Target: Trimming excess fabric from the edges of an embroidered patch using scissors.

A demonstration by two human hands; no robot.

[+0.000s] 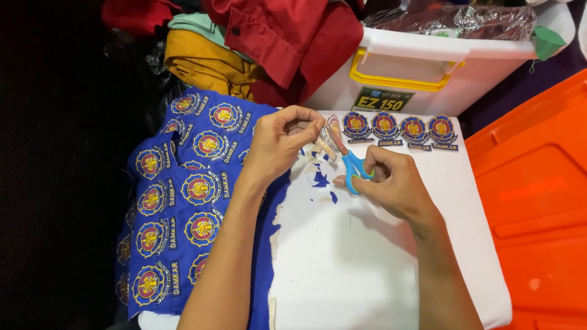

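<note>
Forearms nearest cam; left hand (278,144) pinches embroidered patch (331,135) above white bench (368,267), right hand (388,182) closed on blue-handled scissors (353,166) trimming it. Four cut patches (399,130) lined at far edge; blue cloth sheet (180,193) w/ many uncut badges left. Prob. early on.
</note>
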